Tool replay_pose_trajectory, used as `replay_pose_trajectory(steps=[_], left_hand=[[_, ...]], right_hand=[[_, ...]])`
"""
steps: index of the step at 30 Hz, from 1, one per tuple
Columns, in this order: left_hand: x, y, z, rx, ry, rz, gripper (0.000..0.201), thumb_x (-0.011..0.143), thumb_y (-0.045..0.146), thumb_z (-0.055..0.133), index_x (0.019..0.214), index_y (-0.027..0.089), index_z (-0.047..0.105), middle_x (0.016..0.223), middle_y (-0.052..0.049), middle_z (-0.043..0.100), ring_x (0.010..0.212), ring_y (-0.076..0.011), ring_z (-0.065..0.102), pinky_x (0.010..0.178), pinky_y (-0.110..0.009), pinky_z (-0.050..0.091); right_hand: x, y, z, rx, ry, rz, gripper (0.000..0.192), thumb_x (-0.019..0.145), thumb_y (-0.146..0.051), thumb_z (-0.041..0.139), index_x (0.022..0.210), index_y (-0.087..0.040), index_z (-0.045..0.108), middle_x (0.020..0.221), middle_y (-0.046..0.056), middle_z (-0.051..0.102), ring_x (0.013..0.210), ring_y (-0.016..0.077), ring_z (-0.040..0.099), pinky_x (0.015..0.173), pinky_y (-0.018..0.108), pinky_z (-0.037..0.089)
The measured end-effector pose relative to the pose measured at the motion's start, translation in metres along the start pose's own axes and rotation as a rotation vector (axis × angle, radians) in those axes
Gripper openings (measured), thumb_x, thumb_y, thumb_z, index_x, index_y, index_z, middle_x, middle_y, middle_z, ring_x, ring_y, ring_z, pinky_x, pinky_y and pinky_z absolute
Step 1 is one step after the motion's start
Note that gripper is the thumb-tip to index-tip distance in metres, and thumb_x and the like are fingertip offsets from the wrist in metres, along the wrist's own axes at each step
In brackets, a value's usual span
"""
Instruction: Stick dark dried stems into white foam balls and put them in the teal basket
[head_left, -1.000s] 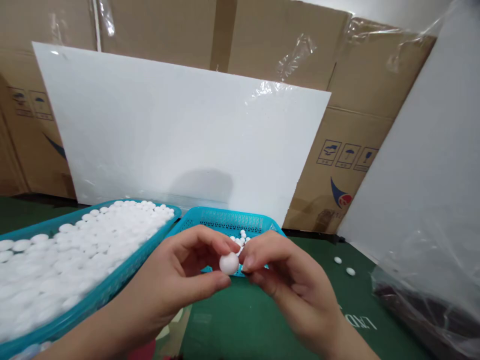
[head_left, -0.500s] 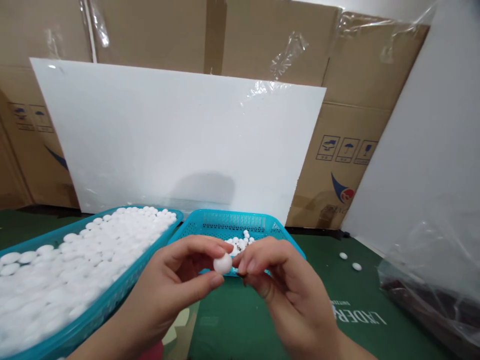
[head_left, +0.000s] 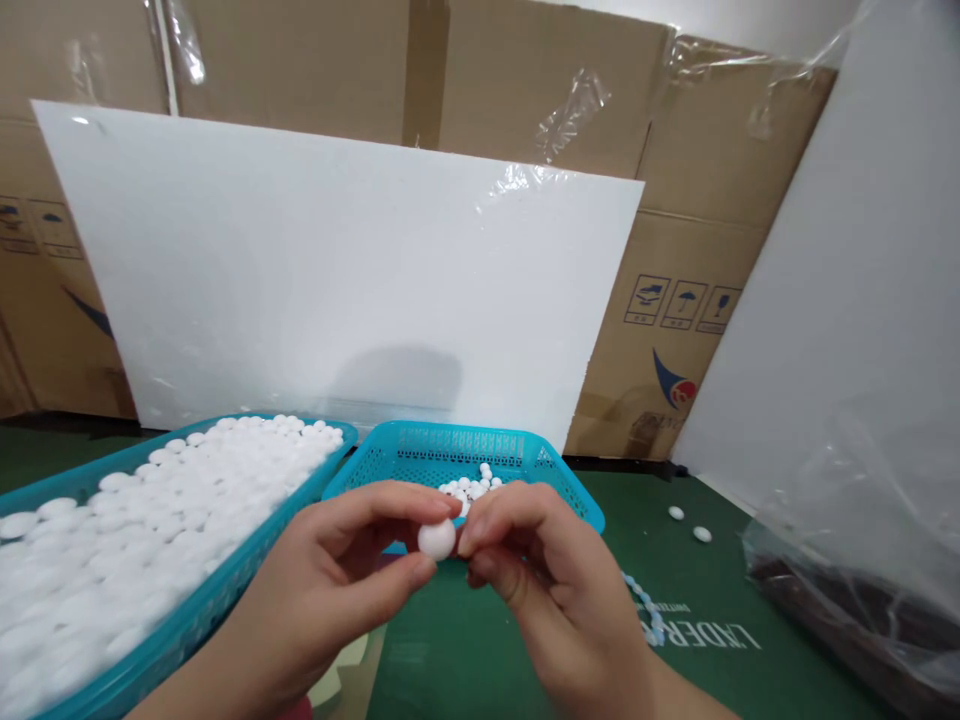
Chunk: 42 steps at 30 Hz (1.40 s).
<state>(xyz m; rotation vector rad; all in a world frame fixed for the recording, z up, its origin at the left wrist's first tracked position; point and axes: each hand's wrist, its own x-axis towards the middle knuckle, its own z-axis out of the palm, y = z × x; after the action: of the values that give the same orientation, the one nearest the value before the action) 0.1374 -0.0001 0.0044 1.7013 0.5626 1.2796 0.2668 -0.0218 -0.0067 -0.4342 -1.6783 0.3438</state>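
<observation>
Between the thumb and fingers of my left hand (head_left: 352, 570) is a small white ball (head_left: 436, 541). My right hand (head_left: 547, 580) is closed in a pinch at the ball's right side; a tiny dark bit shows under its fingertips, too small to name. Just beyond the hands stands a blue perforated basket (head_left: 461, 440), holding a small heap of white balls (head_left: 469, 490), partly hidden by my fingers. On the left, a long blue basket (head_left: 247, 540) is filled with many white balls (head_left: 187, 530).
Two loose white balls (head_left: 688, 524) lie on the green surface (head_left: 465, 650) at right. A pale blue beaded strand (head_left: 649, 612) lies beside my right hand. Clear plastic (head_left: 832, 560) covers something dark at the far right. A white board (head_left: 360, 280) leans against cardboard boxes (head_left: 525, 80).
Both hands have shifted slightly left and down in view, still holding the ball and pinching beside it. The view has moved a little, and the beaded strand shows more.
</observation>
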Motion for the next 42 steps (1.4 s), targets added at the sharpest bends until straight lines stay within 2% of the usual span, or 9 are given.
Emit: replay_pose_trajectory(steps=[8,13,18,23,31,38,42], left_hand=[[0.001,0.003,-0.001,-0.07,-0.095,0.039,0.032,0.055,-0.002,0.051,0.065,0.027,0.061,0.066,0.009,0.063,0.061,-0.0059,0.055,0.054,-0.008,0.044],[0.003,0.003,0.001,-0.079,-0.093,0.095,0.034,0.053,-0.002,0.051,0.066,0.027,0.061,0.065,0.009,0.063,0.061,-0.0057,0.055,0.053,-0.007,0.044],[0.004,-0.002,0.0,0.026,-0.138,0.168,0.034,0.056,0.0,0.051,0.07,0.03,0.059,0.069,0.01,0.061,0.063,-0.0051,0.054,0.056,-0.007,0.043],[0.001,-0.005,-0.003,0.064,-0.149,0.198,0.035,0.056,0.001,0.051,0.071,0.032,0.058,0.069,0.011,0.061,0.061,-0.0042,0.054,0.055,-0.005,0.043],[0.001,-0.004,-0.003,0.118,-0.113,0.248,0.036,0.055,0.002,0.052,0.071,0.034,0.058,0.069,0.011,0.061,0.061,-0.0052,0.055,0.055,-0.006,0.043],[0.001,-0.005,-0.006,0.201,-0.15,0.246,0.027,0.063,0.012,0.049,0.075,0.034,0.057,0.067,0.008,0.061,0.061,-0.0058,0.054,0.054,-0.006,0.043],[-0.001,-0.007,-0.009,0.179,-0.152,0.231,0.026,0.062,0.01,0.05,0.075,0.031,0.058,0.07,0.007,0.06,0.064,-0.0073,0.054,0.055,-0.009,0.043]], right_hand=[[-0.003,0.0,0.004,0.186,0.012,0.045,0.018,0.069,-0.004,0.038,0.073,-0.022,0.042,0.067,0.0,0.045,0.056,0.0094,0.044,0.047,0.018,0.04],[-0.003,-0.001,0.005,0.278,0.041,0.066,0.017,0.071,-0.006,0.039,0.073,-0.022,0.043,0.068,-0.001,0.044,0.059,0.0075,0.045,0.048,0.013,0.041],[-0.005,-0.001,0.005,0.267,0.027,0.063,0.018,0.071,-0.005,0.039,0.074,-0.023,0.043,0.068,-0.002,0.044,0.058,0.007,0.044,0.05,0.013,0.04],[-0.008,0.001,0.007,0.315,0.05,0.106,0.011,0.075,-0.013,0.04,0.075,-0.024,0.042,0.07,-0.002,0.045,0.06,0.0076,0.044,0.051,0.014,0.04],[-0.009,0.003,0.009,0.361,0.08,0.153,0.004,0.076,-0.02,0.042,0.073,-0.023,0.042,0.069,-0.003,0.045,0.056,0.007,0.046,0.051,0.016,0.04],[-0.01,0.003,0.01,0.295,0.117,0.141,0.003,0.075,-0.024,0.044,0.073,-0.023,0.042,0.067,-0.003,0.046,0.058,0.0081,0.046,0.052,0.018,0.038],[-0.011,0.002,0.011,0.279,0.135,0.146,0.006,0.075,-0.025,0.045,0.072,-0.022,0.041,0.067,-0.002,0.047,0.058,0.0088,0.048,0.052,0.018,0.039]])
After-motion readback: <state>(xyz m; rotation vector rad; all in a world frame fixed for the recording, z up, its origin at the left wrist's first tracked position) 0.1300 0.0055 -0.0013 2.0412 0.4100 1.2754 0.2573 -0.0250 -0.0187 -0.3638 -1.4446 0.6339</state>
